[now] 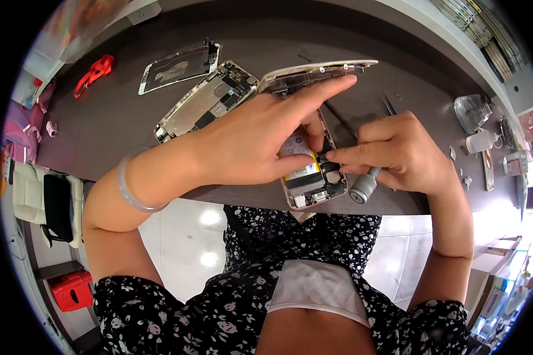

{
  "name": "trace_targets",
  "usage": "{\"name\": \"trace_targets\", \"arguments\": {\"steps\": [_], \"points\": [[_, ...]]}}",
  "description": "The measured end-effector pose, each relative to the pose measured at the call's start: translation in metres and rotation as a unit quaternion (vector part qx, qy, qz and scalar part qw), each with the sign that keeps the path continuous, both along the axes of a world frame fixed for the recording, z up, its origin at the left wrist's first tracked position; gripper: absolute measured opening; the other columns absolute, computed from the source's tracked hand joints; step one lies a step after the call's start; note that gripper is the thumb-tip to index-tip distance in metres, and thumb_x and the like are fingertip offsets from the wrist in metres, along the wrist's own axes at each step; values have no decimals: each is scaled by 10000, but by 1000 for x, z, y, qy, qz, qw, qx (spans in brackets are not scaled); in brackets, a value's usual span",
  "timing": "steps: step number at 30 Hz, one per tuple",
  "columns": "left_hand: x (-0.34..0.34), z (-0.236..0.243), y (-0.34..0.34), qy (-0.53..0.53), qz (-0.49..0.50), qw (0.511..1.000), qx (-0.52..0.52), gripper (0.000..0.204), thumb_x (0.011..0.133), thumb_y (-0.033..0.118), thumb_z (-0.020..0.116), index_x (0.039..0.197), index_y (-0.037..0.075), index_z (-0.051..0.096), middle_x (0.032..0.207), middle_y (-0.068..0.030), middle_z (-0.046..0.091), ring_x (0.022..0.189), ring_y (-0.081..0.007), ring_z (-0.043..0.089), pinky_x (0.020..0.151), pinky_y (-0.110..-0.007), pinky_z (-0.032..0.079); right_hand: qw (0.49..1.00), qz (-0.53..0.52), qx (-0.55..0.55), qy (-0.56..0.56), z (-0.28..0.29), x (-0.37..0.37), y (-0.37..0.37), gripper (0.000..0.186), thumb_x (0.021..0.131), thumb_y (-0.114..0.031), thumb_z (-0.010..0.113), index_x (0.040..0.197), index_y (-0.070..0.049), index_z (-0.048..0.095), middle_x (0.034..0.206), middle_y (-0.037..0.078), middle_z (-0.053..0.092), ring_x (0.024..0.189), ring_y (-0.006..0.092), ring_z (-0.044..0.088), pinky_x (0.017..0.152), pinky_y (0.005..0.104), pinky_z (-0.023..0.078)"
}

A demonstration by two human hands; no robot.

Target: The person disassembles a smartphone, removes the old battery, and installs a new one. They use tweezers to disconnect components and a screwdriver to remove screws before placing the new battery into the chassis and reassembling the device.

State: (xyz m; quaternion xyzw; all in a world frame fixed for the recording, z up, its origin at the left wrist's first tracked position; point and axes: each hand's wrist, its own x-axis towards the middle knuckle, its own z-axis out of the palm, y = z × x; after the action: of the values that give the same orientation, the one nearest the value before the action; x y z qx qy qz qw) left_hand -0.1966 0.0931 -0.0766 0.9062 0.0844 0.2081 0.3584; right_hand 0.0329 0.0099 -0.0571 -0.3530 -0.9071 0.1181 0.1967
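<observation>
An opened smartphone lies near the table's front edge, its battery and inner parts bare. Its screen panel stands raised at the far end. My left hand reaches over the phone, fingers spread. Its index finger lies along the raised panel; the thumb and another finger touch down around the battery. My right hand is closed around a grey metal screwdriver with a ribbed end, which sticks out below the palm. The right thumb and index finger meet at the phone's right inner edge. What lies at those fingertips is hidden.
Left of the phone lie a second phone housing and a white-framed screen. A red strap is farther left. Tweezers and a dark rod lie behind my right hand. A glass jar and white bottle stand right.
</observation>
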Motion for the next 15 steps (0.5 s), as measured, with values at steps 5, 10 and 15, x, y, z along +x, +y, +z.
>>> {"name": "trace_targets", "arguments": {"steps": [5,10,15], "points": [[0,4,-1,9,35,999,36,929,653,13,728,1461,115,281,843,-57,664,769,-223,637,749,-334,506,1000,-8,18,-6,-1,-2,-1,391,598,-74,734,983,-136,710,647,10,550,596,216,597,484,337,450],[-1,4,1,-13,56,997,55,914,621,54,775,1424,110,342,850,-72,665,804,-244,655,676,-311,507,1000,-16,-6,-7,-3,-2,-1,387,599,-80,738,981,-137,713,656,19,557,614,234,595,495,358,444],[-3,11,0,28,90,995,41,736,607,86,819,1252,71,463,881,-90,661,851,-240,665,753,-314,533,999,-26,-36,-20,-3,-1,-1,381,612,-98,737,989,-145,715,671,27,573,635,247,596,519,370,451]]}}
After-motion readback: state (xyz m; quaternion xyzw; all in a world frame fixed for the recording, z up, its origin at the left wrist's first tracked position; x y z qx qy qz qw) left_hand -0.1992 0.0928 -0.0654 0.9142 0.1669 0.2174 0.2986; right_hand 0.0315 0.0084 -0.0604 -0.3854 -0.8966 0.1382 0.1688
